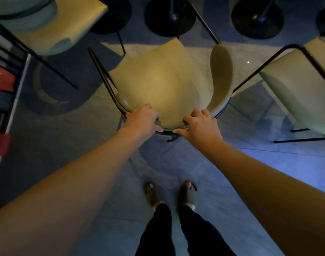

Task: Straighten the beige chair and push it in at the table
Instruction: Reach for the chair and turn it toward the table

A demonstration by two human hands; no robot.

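Observation:
The beige chair [161,80] with thin black metal legs stands right below me, its seat pointing away toward the round black table bases. My left hand [142,120] grips the curved top of the backrest on the left, fingers curled over the rim and thumb behind. On the right part of the same rim, my right hand [200,124] grips it the same way. The tabletop itself is not in view.
Another beige chair [52,26] stands at the upper left and a third [302,89] at the right, both close to the one I hold. Round black table bases [170,17] sit on the floor ahead. A ledge with red flags [1,78] runs along the left. My feet [171,194] are behind the chair.

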